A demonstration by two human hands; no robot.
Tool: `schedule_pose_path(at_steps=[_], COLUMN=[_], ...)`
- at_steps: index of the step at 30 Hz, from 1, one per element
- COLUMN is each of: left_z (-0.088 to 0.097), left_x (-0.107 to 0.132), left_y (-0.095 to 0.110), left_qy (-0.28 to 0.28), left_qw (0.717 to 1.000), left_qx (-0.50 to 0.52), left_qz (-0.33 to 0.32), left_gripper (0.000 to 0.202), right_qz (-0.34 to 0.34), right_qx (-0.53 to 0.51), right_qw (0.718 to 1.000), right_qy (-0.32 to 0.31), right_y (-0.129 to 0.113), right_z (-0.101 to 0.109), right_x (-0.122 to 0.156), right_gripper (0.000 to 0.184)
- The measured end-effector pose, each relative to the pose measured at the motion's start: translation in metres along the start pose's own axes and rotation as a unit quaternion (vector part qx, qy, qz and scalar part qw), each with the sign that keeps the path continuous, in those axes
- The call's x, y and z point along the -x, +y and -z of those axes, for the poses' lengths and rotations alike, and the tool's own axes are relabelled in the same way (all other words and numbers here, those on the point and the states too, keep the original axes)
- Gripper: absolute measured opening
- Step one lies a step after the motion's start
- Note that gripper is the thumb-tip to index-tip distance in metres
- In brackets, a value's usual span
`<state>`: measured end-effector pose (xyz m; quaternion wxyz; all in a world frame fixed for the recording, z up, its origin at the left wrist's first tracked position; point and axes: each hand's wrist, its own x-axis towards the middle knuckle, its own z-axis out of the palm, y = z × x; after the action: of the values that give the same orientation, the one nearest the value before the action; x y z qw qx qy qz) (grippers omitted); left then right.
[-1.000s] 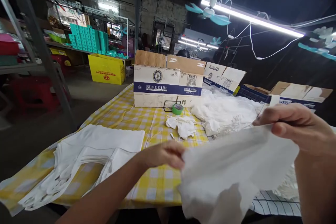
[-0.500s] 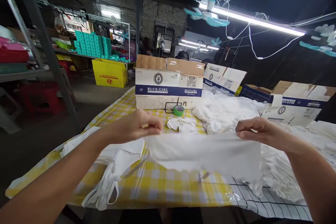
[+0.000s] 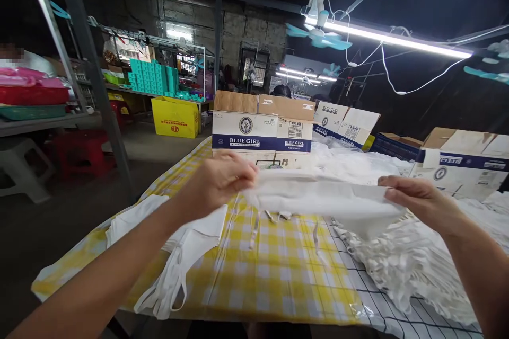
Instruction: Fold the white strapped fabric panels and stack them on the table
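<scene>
- While the left hand [image 3: 222, 177] is pinching one end narrowly between thumb and fingers, the right hand [image 3: 421, 198] is gripping the other end, and the white cloth piece [image 3: 318, 196] is spanning the air between them, on the near side of the printed carton [image 3: 244, 127].
- Judging by this hold, the person is spreading the piece by its ends; narrow straps [image 3: 254, 230] are dangling beneath it, too blurred to trace fully.
- From here, the next move seems to be calling for even tension and both pinches holding firm, as the loose straps could be catching or twisting.
- Nearer than the carton and to its left, a stack of white garments [image 3: 209, 225] is lying on the yellow checked tablecloth [image 3: 278, 275], its straps hanging towards the near edge.
- To the carton's right and nearer, a ruffled white pile [image 3: 413, 259] is resting partly over a black-lined cloth [image 3: 382, 307]; whether the held piece is touching it, I cannot tell.
- Beyond the carton to its left, a yellow box [image 3: 175, 116] is standing near teal boxes [image 3: 153, 77], and a person in white [image 3: 37, 63] is showing farther left.
- Above the carton and to its right, a blue-bladed fan [image 3: 318, 34] is hanging by a glowing tube light [image 3: 389, 37].
</scene>
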<state>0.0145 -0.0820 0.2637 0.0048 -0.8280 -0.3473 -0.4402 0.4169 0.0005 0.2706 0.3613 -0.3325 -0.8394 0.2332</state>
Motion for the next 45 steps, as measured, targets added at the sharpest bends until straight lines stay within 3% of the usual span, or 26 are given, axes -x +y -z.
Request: schedule_pose_path(at_steps=[3,6,10,15,20,24,28,31,33,35,38,42,45], left_z=[-0.008,-0.022,-0.049,-0.077,-0.090,-0.092,-0.087,-0.081,-0.078,-0.078,-0.080,-0.077,-0.060], left_x=[0.000,0.000,-0.006,-0.023,-0.031,-0.030,-0.027,-0.024,-0.024,-0.024,-0.026,-0.028,-0.025], left_y=[0.006,0.011,0.020,0.034,0.035,0.026,0.005,-0.011,-0.014,-0.010,0.002,0.005,-0.005], left_qy=[-0.004,0.015,-0.045,-0.041,-0.046,-0.045,-0.043,-0.039,-0.051,-0.074,-0.102,-0.112,-0.108], left_qw=[0.996,0.988,0.975,0.963,0.965,0.961,0.950,0.936,0.930,0.928,0.931,0.927,0.914], left_qx=[0.071,0.101,0.167,0.202,0.180,0.184,0.210,0.233,0.250,0.264,0.267,0.278,0.307], left_qz=[0.045,0.114,0.140,0.174,0.188,0.201,0.227,0.260,0.265,0.252,0.228,0.227,0.241], left_gripper=[0.014,0.019,0.022,0.020,0.020,0.021,0.025,0.028,0.029,0.029,0.028,0.028,0.029], right_qz=[-0.062,-0.076,-0.106,-0.054,-0.033,-0.033,0.029,0.096,0.073,-0.001,-0.080,-0.062,-0.070], right_qx=[-0.015,-0.043,-0.077,-0.087,-0.025,-0.007,-0.049,-0.017,0.005,-0.003,-0.038,-0.031,-0.091], right_qw=[0.997,0.996,0.991,0.994,0.993,0.992,0.991,0.984,0.986,0.994,0.993,0.989,0.978], right_qy=[-0.043,0.007,0.033,-0.033,-0.114,-0.124,-0.122,-0.151,-0.152,-0.110,-0.074,-0.131,-0.173], right_y=[0.005,0.012,0.010,-0.023,-0.047,-0.042,-0.036,-0.040,-0.043,-0.042,-0.036,-0.032,-0.033], right_z=[-0.002,-0.014,-0.049,-0.101,-0.132,-0.142,-0.139,-0.133,-0.131,-0.133,-0.143,-0.157,-0.149], right_x=[-0.001,-0.005,-0.013,-0.009,-0.003,-0.001,0.012,0.024,0.027,0.023,0.011,0.005,0.013], right_gripper=[0.015,0.018,0.027,0.029,0.028,0.048,0.042,0.038,0.028,0.014,0.035,0.026,0.023])
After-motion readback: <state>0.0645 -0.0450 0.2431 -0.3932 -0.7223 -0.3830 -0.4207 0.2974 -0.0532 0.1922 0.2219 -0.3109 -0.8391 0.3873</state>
